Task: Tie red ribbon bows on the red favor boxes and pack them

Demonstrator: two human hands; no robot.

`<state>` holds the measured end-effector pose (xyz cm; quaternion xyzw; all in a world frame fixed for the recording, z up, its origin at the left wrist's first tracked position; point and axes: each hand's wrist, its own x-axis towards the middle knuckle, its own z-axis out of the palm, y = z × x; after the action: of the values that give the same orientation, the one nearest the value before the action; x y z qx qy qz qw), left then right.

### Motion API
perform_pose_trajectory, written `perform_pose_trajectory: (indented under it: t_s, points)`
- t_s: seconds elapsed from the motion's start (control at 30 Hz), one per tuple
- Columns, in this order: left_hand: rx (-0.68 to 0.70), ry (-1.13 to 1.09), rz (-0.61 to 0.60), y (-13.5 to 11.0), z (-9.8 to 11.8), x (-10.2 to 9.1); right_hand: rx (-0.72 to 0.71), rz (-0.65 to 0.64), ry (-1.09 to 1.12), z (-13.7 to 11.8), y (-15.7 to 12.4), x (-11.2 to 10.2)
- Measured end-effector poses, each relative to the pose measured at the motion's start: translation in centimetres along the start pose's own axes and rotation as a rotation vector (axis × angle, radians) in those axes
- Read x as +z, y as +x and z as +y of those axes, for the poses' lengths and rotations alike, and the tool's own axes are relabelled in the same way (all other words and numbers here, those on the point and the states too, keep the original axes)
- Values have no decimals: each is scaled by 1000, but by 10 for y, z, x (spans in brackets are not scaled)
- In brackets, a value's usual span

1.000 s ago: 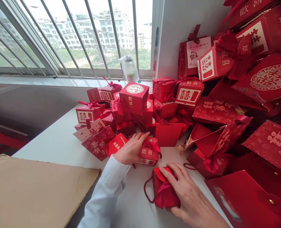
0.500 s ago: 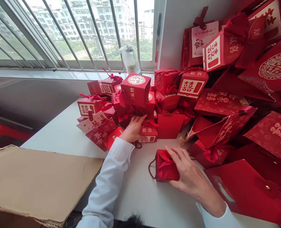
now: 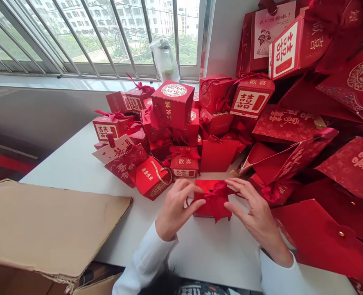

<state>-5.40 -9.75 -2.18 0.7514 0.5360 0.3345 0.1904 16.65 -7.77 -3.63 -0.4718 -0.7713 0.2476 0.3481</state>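
Note:
A small red gift box [image 3: 212,200] lies on the white table in front of me, with a red satin ribbon bow [image 3: 215,197] on top. My left hand [image 3: 177,204] and my right hand [image 3: 254,205] come in from either side, their fingertips pinching the bow's loops. Just beyond it stands a red box printed with gold characters [image 3: 184,162], tied with ribbon. To the left, a tilted red box with a rope handle [image 3: 149,178] lies near my left hand.
A heap of red gift boxes [image 3: 172,119] rises behind my hands, and red paper gift bags [image 3: 304,164] are piled at the right against a white wall. A flattened cardboard sheet [image 3: 49,225] lies at the near left, below a barred window [image 3: 101,37].
My left hand has moved from the boxes at the heap's front to the bow. Both hands now meet at the small box, whose ribbon bow shows on top.

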Motion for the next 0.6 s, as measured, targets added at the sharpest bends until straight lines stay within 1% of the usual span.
perform_pose_trajectory:
  t_s: [0.1,0.17,0.27,0.33,0.4,0.47,0.6]
  points:
    - [-50,-23,8,-11,-5,7,131,78,73,7,-5,-4]
    - [-68,-39,-19,-14,-5,6,207,102,118,8,-5,-1]
    - [-95,-71,-45,-13,-1,1,324,103,209,7,-2,8]
    - [-120,-94,-40,-12,2,-1,385,148,276,5,-1,12]
    - [-148,-116,-24,-11,3,-2,409,213,319,3,-2,13]
    - [-167,-128,5,-11,3,-2,408,244,336,-1,-6,12]
    - [-159,-90,88,-12,1,-2,441,185,303,-8,-14,7]
